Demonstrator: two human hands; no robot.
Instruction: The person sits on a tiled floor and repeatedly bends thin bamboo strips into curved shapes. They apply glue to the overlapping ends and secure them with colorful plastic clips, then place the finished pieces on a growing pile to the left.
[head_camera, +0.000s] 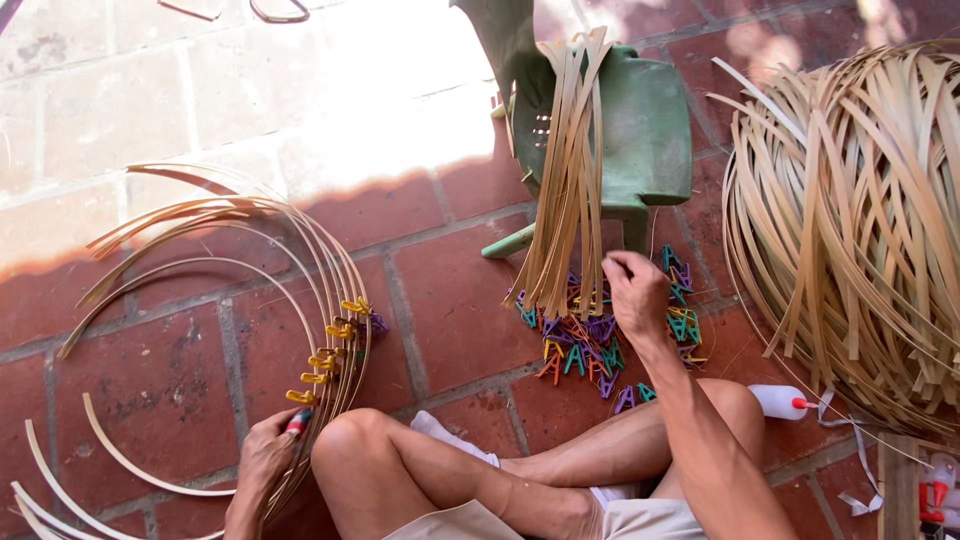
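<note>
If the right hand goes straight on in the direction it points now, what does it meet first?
The right hand points up toward the hanging bamboo strips; it would probably meet their lower ends first, though depth is unclear.

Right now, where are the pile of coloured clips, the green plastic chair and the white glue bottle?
pile of coloured clips (585, 350), head view, middle of the heap.
green plastic chair (650, 130), head view, seat.
white glue bottle (778, 401), head view, body.

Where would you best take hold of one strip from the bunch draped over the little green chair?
Probably at its free lower end, coming from the front. The strips hang over the green chair and fan apart near the floor above the clips, so one end can be pinched singly there. The right hand is already at those ends; the left hand is at the clipped hoops.
</note>
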